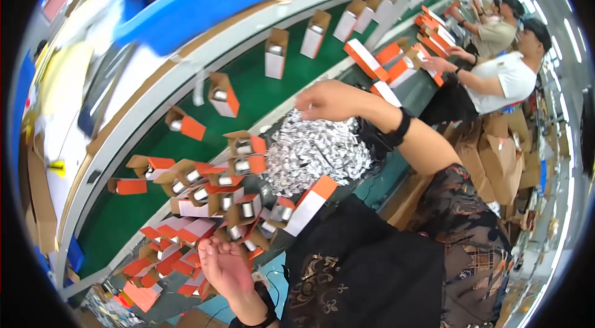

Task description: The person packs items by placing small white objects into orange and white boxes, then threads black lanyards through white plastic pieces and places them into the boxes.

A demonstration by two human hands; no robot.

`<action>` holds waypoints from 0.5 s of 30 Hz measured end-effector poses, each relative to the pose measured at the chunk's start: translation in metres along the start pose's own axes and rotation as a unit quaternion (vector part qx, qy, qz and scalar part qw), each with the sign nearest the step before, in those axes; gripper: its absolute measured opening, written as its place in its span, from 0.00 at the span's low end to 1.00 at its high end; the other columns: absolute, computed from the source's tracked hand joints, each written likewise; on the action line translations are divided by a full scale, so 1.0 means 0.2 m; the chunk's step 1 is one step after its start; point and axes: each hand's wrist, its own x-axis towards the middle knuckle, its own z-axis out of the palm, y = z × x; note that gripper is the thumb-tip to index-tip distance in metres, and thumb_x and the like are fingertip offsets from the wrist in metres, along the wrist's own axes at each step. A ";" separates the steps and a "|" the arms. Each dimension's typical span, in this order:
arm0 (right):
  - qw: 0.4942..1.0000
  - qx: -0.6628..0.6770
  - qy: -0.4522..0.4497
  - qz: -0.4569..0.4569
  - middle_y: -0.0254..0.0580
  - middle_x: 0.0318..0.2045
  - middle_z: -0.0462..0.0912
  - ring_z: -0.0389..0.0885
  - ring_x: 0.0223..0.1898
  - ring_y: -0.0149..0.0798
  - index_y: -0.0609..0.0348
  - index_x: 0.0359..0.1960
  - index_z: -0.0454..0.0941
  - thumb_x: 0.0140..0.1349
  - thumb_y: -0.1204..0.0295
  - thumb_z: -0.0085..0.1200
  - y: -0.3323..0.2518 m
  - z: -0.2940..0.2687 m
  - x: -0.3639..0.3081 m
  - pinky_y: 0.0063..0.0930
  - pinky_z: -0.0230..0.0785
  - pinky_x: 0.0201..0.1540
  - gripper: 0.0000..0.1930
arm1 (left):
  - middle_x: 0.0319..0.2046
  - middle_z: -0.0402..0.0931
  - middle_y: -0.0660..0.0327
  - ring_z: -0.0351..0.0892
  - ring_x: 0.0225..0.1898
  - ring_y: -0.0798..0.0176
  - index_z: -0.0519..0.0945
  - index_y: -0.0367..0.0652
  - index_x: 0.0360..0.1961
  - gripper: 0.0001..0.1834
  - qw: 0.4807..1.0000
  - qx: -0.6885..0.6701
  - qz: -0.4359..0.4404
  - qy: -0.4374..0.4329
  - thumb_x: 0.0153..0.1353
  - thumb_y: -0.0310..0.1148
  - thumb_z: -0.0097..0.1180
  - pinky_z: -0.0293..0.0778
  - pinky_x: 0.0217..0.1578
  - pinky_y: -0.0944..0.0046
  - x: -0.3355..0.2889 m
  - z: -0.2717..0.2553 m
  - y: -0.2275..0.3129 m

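My right hand (330,100) is over the far edge of a heap of small silver-white packets (316,154). Its fingers curl downward, drawn close to the thumb; whatever they hold, if anything, is hidden. The heap lies on black plastic (378,142). At the near left, my left hand (224,267) is palm up with loosely bent fingers and nothing in it. Beside its fingertips stand open orange-and-white boxes (248,209), several with white cylindrical items inside. A longer orange-and-white box (312,204) leans at the near edge of the heap.
Beyond the heap runs a green conveyor belt (248,89) carrying spaced open boxes (276,53). A large blue bin (242,3) is past the belt. More orange boxes (167,260) are piled at left. Co-workers (505,74) handle boxes at right, near brown cartons (496,161).
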 end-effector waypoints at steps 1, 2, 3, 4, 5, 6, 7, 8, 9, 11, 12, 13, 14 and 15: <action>0.999 -0.007 0.020 0.042 0.46 0.30 0.84 0.83 0.34 0.48 0.55 0.36 0.83 0.55 0.61 0.60 0.12 0.00 -0.16 0.40 0.73 0.37 0.13 | 0.38 0.74 0.64 0.71 0.35 0.70 0.73 0.43 0.43 0.06 0.999 -0.009 -0.018 -0.027 0.66 0.29 0.52 0.70 0.40 0.67 -0.04 0.03 -0.03; 0.992 -0.020 0.036 0.122 0.46 0.29 0.84 0.83 0.34 0.48 0.55 0.34 0.83 0.55 0.61 0.60 0.23 0.03 -0.29 0.41 0.73 0.37 0.12 | 0.38 0.75 0.63 0.73 0.35 0.69 0.73 0.44 0.42 0.06 1.000 0.006 -0.018 -0.018 0.65 0.30 0.53 0.71 0.40 0.67 -0.09 0.06 -0.09; 0.978 -0.033 0.048 0.202 0.46 0.28 0.83 0.83 0.33 0.48 0.54 0.33 0.83 0.54 0.61 0.60 0.33 0.07 -0.42 0.41 0.74 0.37 0.11 | 0.38 0.75 0.63 0.73 0.35 0.69 0.73 0.44 0.42 0.06 1.000 0.018 -0.020 -0.017 0.65 0.30 0.53 0.71 0.40 0.67 -0.12 0.10 -0.15; 0.964 -0.039 0.089 0.247 0.46 0.26 0.83 0.83 0.32 0.47 0.54 0.31 0.82 0.54 0.62 0.60 0.45 0.16 -0.58 0.41 0.73 0.36 0.10 | 0.38 0.76 0.63 0.73 0.35 0.68 0.74 0.44 0.42 0.06 0.998 0.042 -0.033 -0.020 0.65 0.30 0.53 0.71 0.39 0.66 -0.14 0.16 -0.23; 0.946 -0.045 0.130 0.292 0.45 0.24 0.82 0.83 0.31 0.47 0.53 0.29 0.82 0.54 0.62 0.60 0.56 0.27 -0.72 0.41 0.73 0.36 0.09 | 0.38 0.76 0.63 0.74 0.35 0.67 0.74 0.44 0.42 0.07 0.996 0.067 -0.046 -0.024 0.65 0.31 0.54 0.71 0.39 0.65 -0.16 0.21 -0.32; 0.942 0.006 0.115 0.314 0.45 0.23 0.82 0.82 0.30 0.47 0.52 0.30 0.82 0.54 0.62 0.60 0.61 0.37 -0.83 0.42 0.73 0.35 0.09 | 0.38 0.78 0.62 0.75 0.36 0.67 0.75 0.44 0.42 0.07 0.993 0.072 -0.076 -0.049 0.64 0.31 0.55 0.71 0.39 0.65 -0.16 0.25 -0.40; 0.936 0.059 0.097 0.332 0.45 0.22 0.81 0.82 0.29 0.46 0.52 0.31 0.82 0.54 0.62 0.61 0.63 0.47 -0.92 0.42 0.74 0.35 0.10 | 0.38 0.78 0.63 0.75 0.36 0.67 0.75 0.43 0.42 0.07 0.991 0.077 -0.105 -0.028 0.63 0.30 0.56 0.70 0.39 0.65 -0.18 0.28 -0.50; 0.944 0.077 0.069 0.315 0.44 0.26 0.81 0.82 0.32 0.46 0.51 0.33 0.82 0.53 0.61 0.62 0.62 0.57 -0.96 0.40 0.74 0.36 0.11 | 0.38 0.78 0.62 0.75 0.36 0.67 0.76 0.43 0.41 0.07 0.988 0.092 -0.124 -0.031 0.63 0.30 0.56 0.70 0.39 0.65 -0.20 0.31 -0.59; 0.949 0.095 0.042 0.298 0.44 0.30 0.82 0.82 0.34 0.46 0.50 0.35 0.82 0.52 0.60 0.62 0.60 0.66 -0.99 0.39 0.74 0.36 0.12 | 0.38 0.78 0.62 0.75 0.37 0.67 0.76 0.43 0.41 0.07 0.983 0.106 -0.146 -0.036 0.63 0.30 0.56 0.70 0.39 0.65 -0.21 0.35 -0.67; 0.971 -0.027 -0.006 0.238 0.43 0.37 0.78 0.80 0.40 0.45 0.49 0.36 0.83 0.49 0.59 0.65 0.54 0.82 -1.00 0.39 0.74 0.37 0.14 | 0.38 0.78 0.64 0.74 0.34 0.67 0.77 0.44 0.43 0.11 0.971 0.133 -0.195 -0.040 0.60 0.31 0.61 0.71 0.40 0.65 -0.22 0.44 -0.81; 0.973 -0.129 -0.052 0.183 0.41 0.38 0.74 0.78 0.43 0.45 0.51 0.35 0.83 0.52 0.63 0.62 0.57 0.89 -1.01 0.39 0.73 0.38 0.11 | 0.38 0.78 0.63 0.74 0.35 0.67 0.76 0.43 0.43 0.10 0.964 0.161 -0.207 -0.040 0.61 0.31 0.59 0.71 0.40 0.65 -0.23 0.49 -0.87; 0.975 -0.120 -0.049 0.181 0.41 0.38 0.74 0.78 0.43 0.45 0.51 0.35 0.83 0.52 0.63 0.62 0.62 0.95 -1.04 0.39 0.73 0.38 0.11 | 0.38 0.78 0.63 0.74 0.35 0.67 0.76 0.43 0.43 0.10 0.963 0.170 -0.204 -0.038 0.61 0.31 0.59 0.71 0.40 0.65 -0.24 0.52 -0.91; 0.974 -0.147 -0.036 0.169 0.40 0.37 0.73 0.78 0.43 0.44 0.51 0.34 0.82 0.53 0.64 0.59 0.65 0.96 -1.04 0.41 0.73 0.38 0.09 | 0.38 0.78 0.63 0.75 0.35 0.68 0.76 0.43 0.43 0.10 0.957 0.197 -0.208 -0.051 0.62 0.31 0.59 0.71 0.40 0.65 -0.25 0.56 -0.95; 0.972 -0.175 -0.022 0.158 0.40 0.37 0.73 0.78 0.44 0.43 0.51 0.33 0.81 0.54 0.66 0.56 0.68 0.96 -1.05 0.43 0.73 0.38 0.07 | 0.38 0.78 0.62 0.75 0.34 0.68 0.76 0.42 0.43 0.10 0.949 0.221 -0.213 -0.065 0.62 0.31 0.59 0.71 0.40 0.65 -0.25 0.59 -0.98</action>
